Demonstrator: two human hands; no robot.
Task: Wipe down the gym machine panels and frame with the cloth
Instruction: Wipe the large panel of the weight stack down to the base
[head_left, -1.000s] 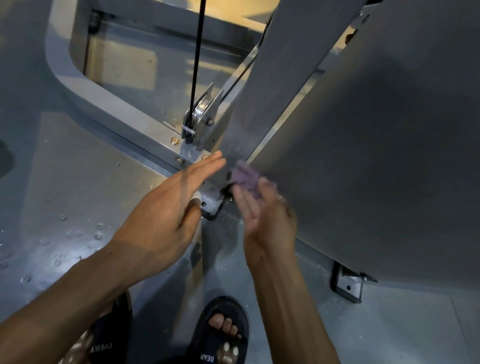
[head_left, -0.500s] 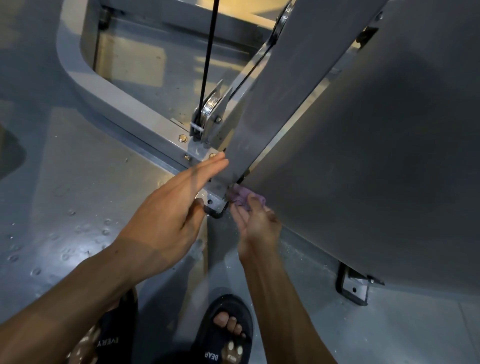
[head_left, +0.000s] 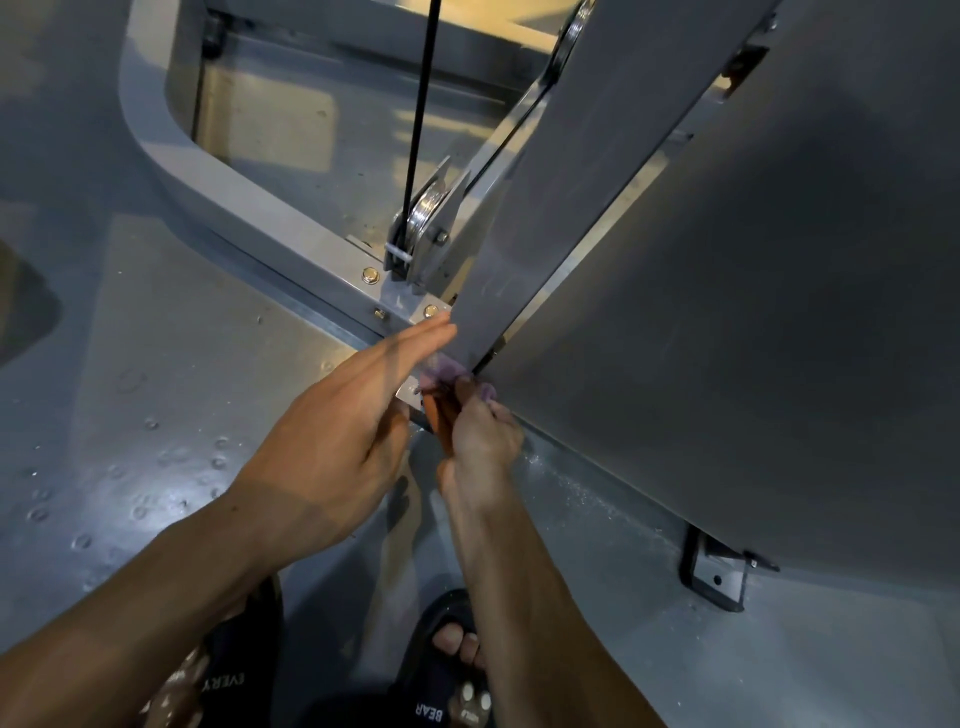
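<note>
Looking down from the head view, the right hand (head_left: 480, 434) pinches a small purple cloth (head_left: 444, 371) against the bottom corner where the narrow grey panel (head_left: 587, 197) meets the wide panel (head_left: 753, 312). The left hand (head_left: 337, 441) is flat, fingers straight, fingertips touching the narrow panel's lower edge by the bolted frame (head_left: 291, 244). Wet droplets dot the floor (head_left: 156, 415).

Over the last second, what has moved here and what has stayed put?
The right hand has carried the purple cloth down from the narrow panel to the bottom corner, where that panel meets the frame, and holds it bunched more tightly. The left hand has stayed flat, fingertips at the panel's lower edge. The pulley and cable look unchanged.
</note>
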